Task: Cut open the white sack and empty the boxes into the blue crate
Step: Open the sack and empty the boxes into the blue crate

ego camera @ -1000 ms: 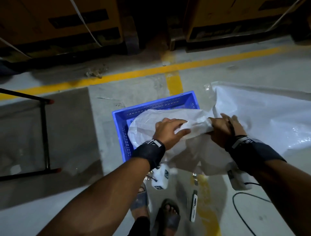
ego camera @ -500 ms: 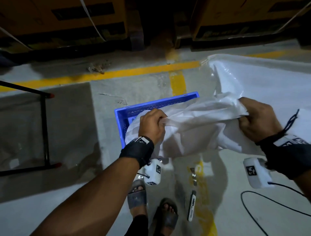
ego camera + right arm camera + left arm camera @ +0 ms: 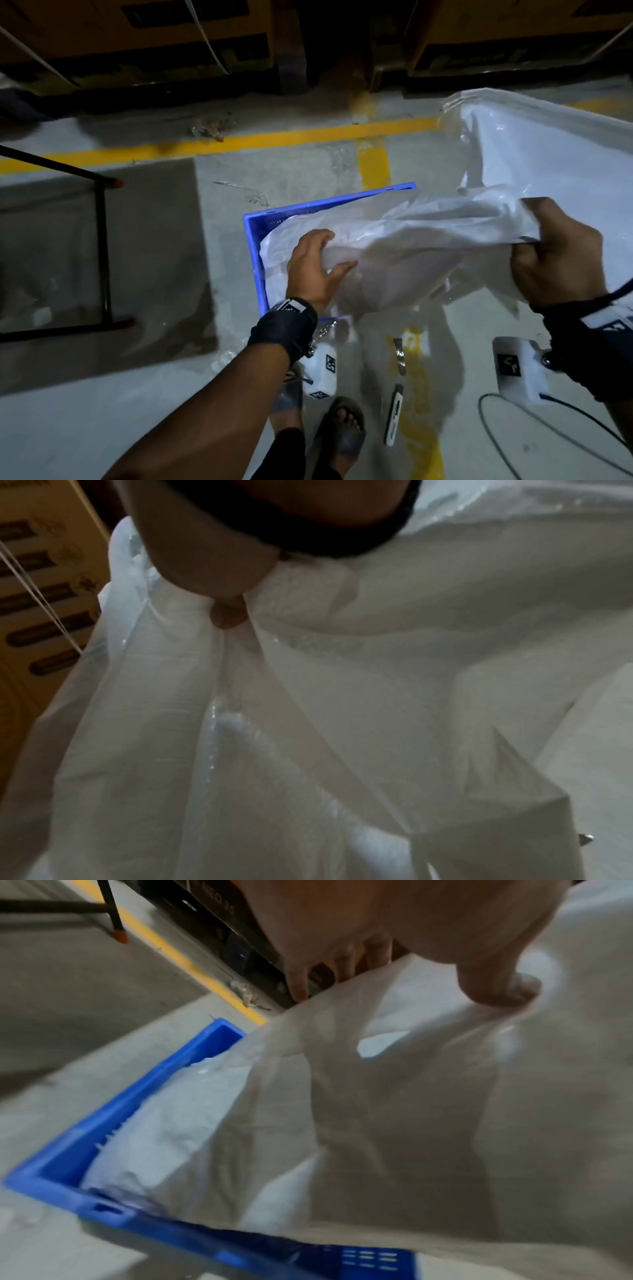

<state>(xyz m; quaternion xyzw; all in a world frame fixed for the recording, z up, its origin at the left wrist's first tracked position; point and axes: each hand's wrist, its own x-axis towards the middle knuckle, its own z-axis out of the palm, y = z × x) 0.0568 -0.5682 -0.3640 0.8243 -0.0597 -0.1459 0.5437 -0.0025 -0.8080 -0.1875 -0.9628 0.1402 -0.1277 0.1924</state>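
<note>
White sack is the big item: it lies tilted across the blue crate at mid-floor, low end sunk inside the crate at left, high end bunched & lifted to the right, w/ more white sheet trailing off far right. Step in hand, as I judge it, is tipping the sack so the boxes slide out; no boxes visible, they're hidden under the fabric, so can't tell how many are out. Right hand has its fingers clenched round the gathered sack end, raised above crate level. Left hand lies spread on the sack's low part over the crate, fingers relaxed w/ thumb pressing the fabric, not grasping. To do it well: keep the right end high & shake in short pulls, use the left hand to hold the mouth inside the crate walls so nothing spills to the floor, then feel along the fabric for stuck boxes. Small stuff: a box cutter lies on the floor near the feet, right of the sandals; keep clear of it.
</note>
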